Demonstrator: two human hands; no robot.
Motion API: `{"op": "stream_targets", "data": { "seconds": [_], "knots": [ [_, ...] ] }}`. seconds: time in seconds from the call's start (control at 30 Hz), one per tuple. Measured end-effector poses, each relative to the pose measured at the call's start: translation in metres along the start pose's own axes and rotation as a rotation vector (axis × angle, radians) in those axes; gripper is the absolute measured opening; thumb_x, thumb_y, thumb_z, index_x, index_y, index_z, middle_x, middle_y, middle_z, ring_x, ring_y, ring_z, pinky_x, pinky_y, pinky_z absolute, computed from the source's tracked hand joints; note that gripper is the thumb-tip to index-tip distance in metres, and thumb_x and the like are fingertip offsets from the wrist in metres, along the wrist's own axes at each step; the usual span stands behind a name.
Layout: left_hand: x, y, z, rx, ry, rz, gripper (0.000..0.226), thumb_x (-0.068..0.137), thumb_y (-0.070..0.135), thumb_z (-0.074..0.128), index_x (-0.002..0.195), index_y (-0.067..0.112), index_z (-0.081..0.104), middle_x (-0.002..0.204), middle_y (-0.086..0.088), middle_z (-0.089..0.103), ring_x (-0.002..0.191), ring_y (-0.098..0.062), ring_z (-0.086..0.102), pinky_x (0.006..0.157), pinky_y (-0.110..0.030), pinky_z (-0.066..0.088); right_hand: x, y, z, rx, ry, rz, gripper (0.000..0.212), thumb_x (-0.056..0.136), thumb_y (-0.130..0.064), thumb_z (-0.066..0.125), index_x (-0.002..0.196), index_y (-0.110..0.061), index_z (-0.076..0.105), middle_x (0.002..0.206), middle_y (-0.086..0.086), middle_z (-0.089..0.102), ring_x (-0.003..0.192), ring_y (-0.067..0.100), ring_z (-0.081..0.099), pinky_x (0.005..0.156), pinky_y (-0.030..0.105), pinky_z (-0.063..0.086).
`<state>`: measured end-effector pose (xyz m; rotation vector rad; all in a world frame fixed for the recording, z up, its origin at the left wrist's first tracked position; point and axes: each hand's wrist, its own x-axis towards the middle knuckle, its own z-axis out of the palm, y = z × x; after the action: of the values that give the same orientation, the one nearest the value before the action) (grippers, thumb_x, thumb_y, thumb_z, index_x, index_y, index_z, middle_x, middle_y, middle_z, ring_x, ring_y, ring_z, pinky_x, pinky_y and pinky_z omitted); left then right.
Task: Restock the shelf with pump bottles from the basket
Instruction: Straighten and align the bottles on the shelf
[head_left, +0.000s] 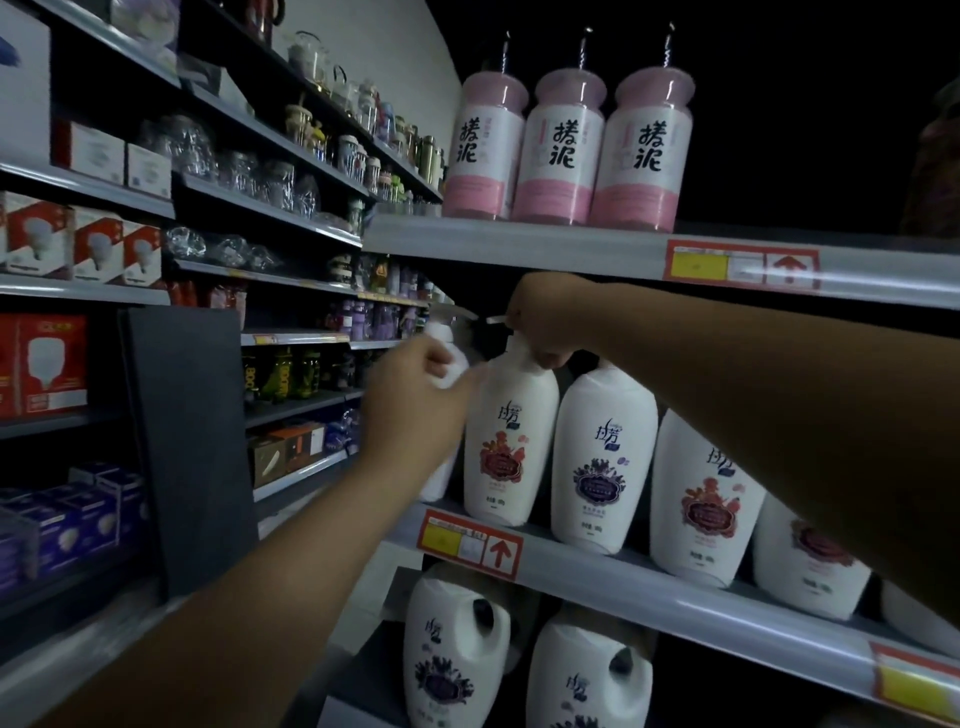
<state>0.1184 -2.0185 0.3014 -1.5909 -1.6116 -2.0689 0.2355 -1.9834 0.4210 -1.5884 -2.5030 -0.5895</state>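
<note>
Several white pump bottles with flower labels stand in a row on the middle shelf (623, 571). My right hand (545, 322) reaches in from the right and grips the neck and pump of the bottle with the red flower label (506, 431). My left hand (415, 400) holds the shoulder of another white pump bottle (447, 358) at the shelf's left end, just left of the first one; most of its body is hidden behind my hand. A bottle with a purple label (597, 457) stands next to the right. The basket is out of view.
Three tall pink jars (566, 150) stand on the shelf above. Large white jugs with handles (457, 654) fill the shelf below. To the left runs an aisle of shelves with boxed bulbs (52, 364), glassware and small bottles. A dark panel (192, 441) separates the units.
</note>
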Motion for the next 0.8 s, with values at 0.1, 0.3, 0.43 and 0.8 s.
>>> {"op": "stream_targets", "data": {
  "seconds": [0.1, 0.3, 0.43, 0.8],
  "knots": [
    [-0.01, 0.023, 0.027, 0.196, -0.117, 0.094, 0.027, 0.09, 0.042, 0.06, 0.096, 0.016, 0.066, 0.095, -0.001, 0.065, 0.083, -0.022, 0.062, 0.066, -0.032, 0.05, 0.007, 0.0, -0.005, -0.046, -0.049, 0.042, 0.04, 0.095, -0.03, 0.055, 0.13, -0.012, 0.061, 0.123, -0.002, 0.065, 0.114, 0.015, 0.058, 0.079, 0.01, 0.036],
    [-0.001, 0.024, 0.05, 0.33, -0.25, 0.026, 0.04, 0.088, 0.045, 0.062, 0.113, 0.015, 0.057, 0.116, -0.007, 0.061, 0.102, -0.032, 0.062, 0.074, -0.036, 0.047, -0.005, 0.0, -0.009, 0.002, -0.026, 0.09, 0.035, 0.093, -0.027, 0.06, 0.123, -0.012, 0.064, 0.105, -0.005, 0.065, 0.087, 0.012, 0.053, 0.063, 0.012, 0.03],
    [0.009, 0.016, 0.047, 0.35, -0.38, -0.017, 0.061, 0.081, 0.058, 0.065, 0.127, 0.02, 0.052, 0.125, -0.007, 0.061, 0.112, -0.032, 0.059, 0.084, -0.039, 0.05, 0.0, 0.004, -0.007, -0.002, 0.047, 0.01, 0.036, 0.092, -0.026, 0.062, 0.125, -0.012, 0.064, 0.123, 0.002, 0.066, 0.102, 0.017, 0.062, 0.078, 0.02, 0.043],
    [0.012, 0.015, 0.048, 0.385, -0.416, 0.002, 0.068, 0.082, 0.058, 0.064, 0.135, 0.021, 0.046, 0.127, -0.008, 0.061, 0.113, -0.032, 0.059, 0.087, -0.04, 0.052, 0.007, -0.001, 0.004, -0.12, 0.219, 0.002, 0.028, 0.099, -0.011, 0.043, 0.117, -0.004, 0.063, 0.12, 0.011, 0.063, 0.103, 0.026, 0.06, 0.084, 0.032, 0.048]
  ]
}}
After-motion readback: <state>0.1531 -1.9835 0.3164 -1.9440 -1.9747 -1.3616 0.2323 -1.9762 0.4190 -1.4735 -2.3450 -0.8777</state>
